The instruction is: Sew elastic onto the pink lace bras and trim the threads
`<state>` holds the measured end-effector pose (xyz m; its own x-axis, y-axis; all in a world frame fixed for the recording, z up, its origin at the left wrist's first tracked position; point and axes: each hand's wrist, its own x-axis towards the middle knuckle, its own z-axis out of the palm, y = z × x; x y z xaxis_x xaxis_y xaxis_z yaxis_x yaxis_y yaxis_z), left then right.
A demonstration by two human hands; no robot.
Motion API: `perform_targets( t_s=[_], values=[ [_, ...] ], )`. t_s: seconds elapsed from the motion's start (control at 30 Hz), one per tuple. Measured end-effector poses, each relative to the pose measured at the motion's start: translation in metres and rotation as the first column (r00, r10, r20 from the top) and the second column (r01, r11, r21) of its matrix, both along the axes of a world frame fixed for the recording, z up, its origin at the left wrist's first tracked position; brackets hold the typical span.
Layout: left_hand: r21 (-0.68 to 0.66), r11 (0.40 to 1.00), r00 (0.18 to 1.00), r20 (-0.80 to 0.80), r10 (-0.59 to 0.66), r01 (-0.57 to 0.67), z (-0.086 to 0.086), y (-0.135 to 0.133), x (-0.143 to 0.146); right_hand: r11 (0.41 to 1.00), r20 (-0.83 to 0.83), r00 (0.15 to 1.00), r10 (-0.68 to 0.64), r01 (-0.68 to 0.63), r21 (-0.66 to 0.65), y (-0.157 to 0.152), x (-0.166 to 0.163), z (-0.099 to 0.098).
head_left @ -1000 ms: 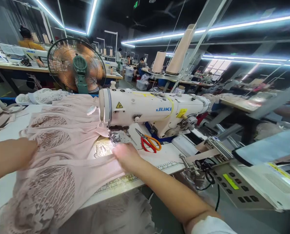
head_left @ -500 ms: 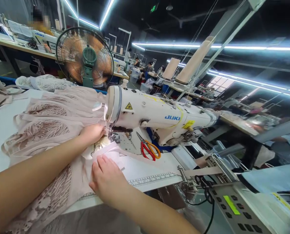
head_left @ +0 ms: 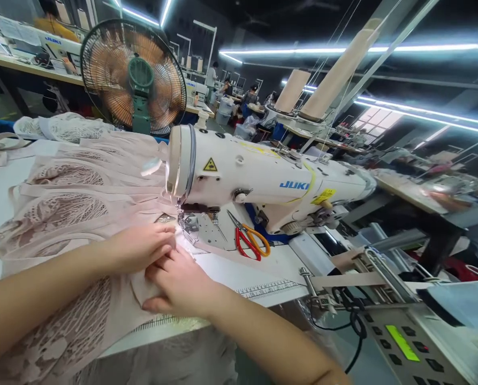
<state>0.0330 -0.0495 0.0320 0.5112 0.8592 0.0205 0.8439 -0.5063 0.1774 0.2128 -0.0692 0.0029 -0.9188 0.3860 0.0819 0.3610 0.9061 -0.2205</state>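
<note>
Pale pink-beige lace garments [head_left: 68, 206] lie in a row across the left of the sewing table. My left hand [head_left: 142, 247] rests on the nearest piece, its fingers bent over the cloth edge just in front of the needle area. Touching it, my right hand [head_left: 182, 280] pinches the same cloth with curled fingers. The fingertips of both hands partly hide the fabric between them. Just beyond is the presser foot [head_left: 181, 214] of a white JUKI sewing machine [head_left: 239, 174], with a narrow beige band running rightward from it.
Red-and-orange-handled scissors [head_left: 249, 240] lie right of the needle plate. A printed ruler [head_left: 271, 289] runs along the table's front edge. At the right are a metal band feeder [head_left: 367, 278] and a control box [head_left: 401, 342]. Behind the garments stands a fan [head_left: 136, 77]. Thread cones [head_left: 339, 69] rise behind the machine.
My left hand has drawn back from beside the needle to meet my right hand. My right hand has moved closer to the presser foot with the cloth. The camera view has shifted slightly.
</note>
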Motion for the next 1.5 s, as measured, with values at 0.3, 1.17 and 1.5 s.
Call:
perform_targets(
  t_s=[0.3,1.17,1.5],
  values=[
    [0.114,0.989,0.994,-0.06,-0.089,0.095,-0.036,0.001,-0.012,0.986,-0.068,0.986,-0.155,0.15,-0.068,-0.016,0.034,-0.005],
    [-0.038,0.996,0.994,-0.076,-0.079,0.076,-0.019,0.021,-0.013,0.97,-0.023,0.976,-0.216,0.212,-0.117,-0.018,0.048,-0.012],
    [-0.006,0.997,0.996,-0.029,-0.083,0.083,-0.026,0.022,-0.016,0.971,-0.06,0.973,-0.222,0.216,-0.099,-0.017,0.049,-0.018]
  ],
)
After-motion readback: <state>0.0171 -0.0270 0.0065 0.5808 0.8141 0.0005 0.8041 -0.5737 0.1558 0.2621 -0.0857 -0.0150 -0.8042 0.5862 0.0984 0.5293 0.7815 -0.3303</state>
